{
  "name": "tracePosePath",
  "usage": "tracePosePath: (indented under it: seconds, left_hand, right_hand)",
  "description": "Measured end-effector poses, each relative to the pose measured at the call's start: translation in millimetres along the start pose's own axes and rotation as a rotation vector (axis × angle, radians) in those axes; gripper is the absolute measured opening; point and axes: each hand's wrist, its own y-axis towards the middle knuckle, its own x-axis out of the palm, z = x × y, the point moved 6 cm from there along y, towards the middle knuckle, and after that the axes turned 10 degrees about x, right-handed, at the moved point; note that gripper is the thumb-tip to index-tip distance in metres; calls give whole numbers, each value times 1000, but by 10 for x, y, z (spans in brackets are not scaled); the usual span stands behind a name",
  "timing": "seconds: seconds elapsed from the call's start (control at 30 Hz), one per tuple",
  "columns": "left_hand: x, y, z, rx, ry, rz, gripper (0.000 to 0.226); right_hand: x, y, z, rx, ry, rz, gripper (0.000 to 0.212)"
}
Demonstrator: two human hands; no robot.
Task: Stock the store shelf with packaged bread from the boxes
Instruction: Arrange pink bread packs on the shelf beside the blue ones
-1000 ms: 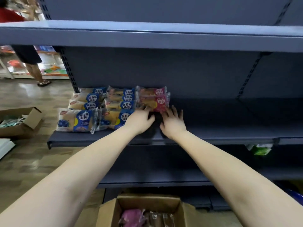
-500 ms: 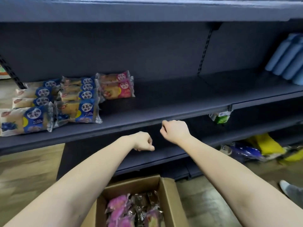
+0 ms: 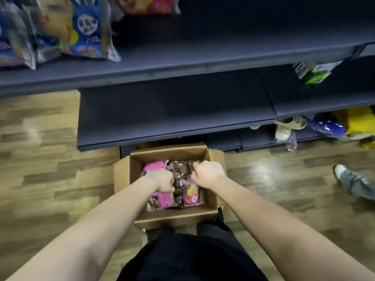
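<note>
While both hands are down in the box on the floor below the shelf, the head view shows the left hand with fingers curled round packs on the pink side and the right hand pinching the top edges of the brown ones, though I cannot tell how many each holds. These packs look light, soft and crushable in slick film, so I judge the sealed end seams the best hold, taking 2 or 3 at once without squeezing. Blue packs already lie at the shelf's left end.
</note>
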Motion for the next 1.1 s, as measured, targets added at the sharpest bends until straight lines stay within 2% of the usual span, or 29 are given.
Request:
tracePosePath:
  seconds: [0.17, 0.4, 0.63, 0.8, 1.0, 1.1]
  left_hand:
    - [168, 19, -160, -31, -112, -1, 28]
    - [367, 155, -171, -33, -217, -22, 45]
    - [885, 512, -501, -62, -242, -130, 41]
    - [1205, 991, -888, -114, -207, -126, 35]
    - [1471, 1845, -1429, -133, -211, 34, 69]
    - [1649, 2192, -1604, -144, -251, 55, 79]
  right_hand:
    - [134, 161, -105, 85, 78, -77, 34]
    - [450, 292, -262, 79, 60, -280, 28]
    - [1100, 573, -336, 107, 42, -397, 28]
    - [1728, 966, -506, 91, 31, -436, 33]
    - [2596, 1604, -354, 224, 36, -476, 53]
    - [2988, 1828, -207, 272, 13, -529, 62]
